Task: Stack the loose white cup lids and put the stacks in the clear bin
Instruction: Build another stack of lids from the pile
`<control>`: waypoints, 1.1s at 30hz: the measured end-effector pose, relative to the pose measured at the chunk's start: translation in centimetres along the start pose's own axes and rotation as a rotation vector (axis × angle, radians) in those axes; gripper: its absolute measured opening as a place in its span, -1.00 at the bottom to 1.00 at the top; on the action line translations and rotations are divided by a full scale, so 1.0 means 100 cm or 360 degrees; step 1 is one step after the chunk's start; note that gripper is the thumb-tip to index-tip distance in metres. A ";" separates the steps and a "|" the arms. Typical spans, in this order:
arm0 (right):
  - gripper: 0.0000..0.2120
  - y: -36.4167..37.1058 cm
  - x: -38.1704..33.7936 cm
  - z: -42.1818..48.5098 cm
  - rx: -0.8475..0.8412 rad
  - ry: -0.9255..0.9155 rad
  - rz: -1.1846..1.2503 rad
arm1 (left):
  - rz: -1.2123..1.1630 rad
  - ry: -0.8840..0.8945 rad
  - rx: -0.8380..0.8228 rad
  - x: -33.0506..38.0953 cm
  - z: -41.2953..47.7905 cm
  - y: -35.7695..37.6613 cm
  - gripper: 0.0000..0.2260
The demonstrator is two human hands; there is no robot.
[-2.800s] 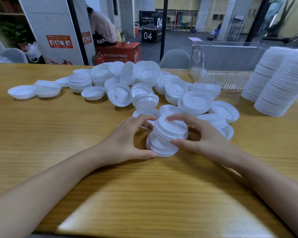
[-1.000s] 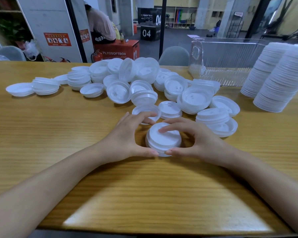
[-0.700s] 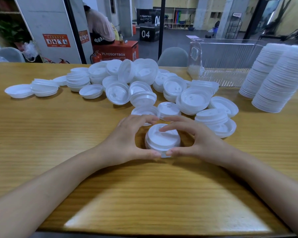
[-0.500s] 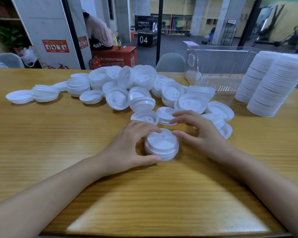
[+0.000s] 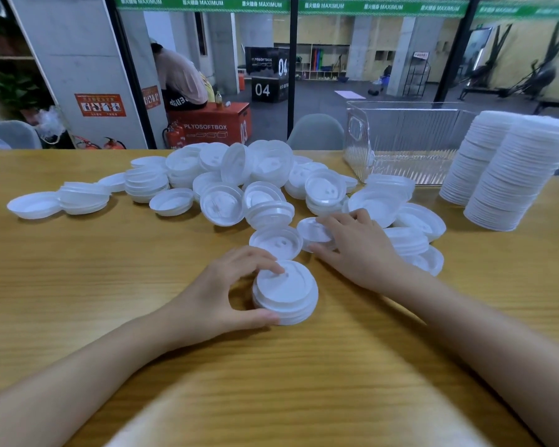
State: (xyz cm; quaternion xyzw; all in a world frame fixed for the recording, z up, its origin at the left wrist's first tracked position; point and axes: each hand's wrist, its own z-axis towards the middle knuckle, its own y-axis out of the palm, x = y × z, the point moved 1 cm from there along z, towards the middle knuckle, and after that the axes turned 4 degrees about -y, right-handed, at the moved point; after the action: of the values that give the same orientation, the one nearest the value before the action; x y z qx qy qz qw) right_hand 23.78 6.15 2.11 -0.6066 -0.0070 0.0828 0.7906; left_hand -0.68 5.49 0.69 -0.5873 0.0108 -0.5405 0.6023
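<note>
Early going, I'd judge. Clear bin point(image 5: 400, 150) at far right of wooden table point(image 5: 110, 285) looks bare of lids (ribbed wall blurs view). Two tall stacks point(image 5: 510, 175) stand beside it, not in. Big loose heap point(image 5: 239, 175) mid-table, unsorted. Left hand point(image 5: 220, 295) grips short lid stack point(image 5: 288, 293), thumb and fingers curled round rim. Right hand point(image 5: 359, 250) pinches single lid point(image 5: 313, 232) just beyond. Lids thin white plastic, sip-holed.
</note>
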 end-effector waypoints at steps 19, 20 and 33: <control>-0.59 -0.022 -0.010 -0.054 0.0072 -0.0500 0.1158 | -0.0338 -0.0200 -0.0169 -0.004 0.000 -0.002 -0.22; -0.58 -0.020 -0.010 -0.054 0.0072 -0.0520 0.1132 | -0.0338 -0.0201 -0.0151 -0.003 0.000 -0.002 -0.21; -0.47 -0.007 -0.008 -0.051 0.0010 -0.0614 0.0840 | -0.0284 -0.0168 -0.0108 -0.007 0.000 -0.001 -0.27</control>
State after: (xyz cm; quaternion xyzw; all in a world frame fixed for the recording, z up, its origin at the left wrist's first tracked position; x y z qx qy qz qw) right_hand 23.63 0.94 1.52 -0.5582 0.0010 0.3983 0.7278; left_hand -1.04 5.94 0.29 -0.6337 -0.0549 -0.5597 0.5311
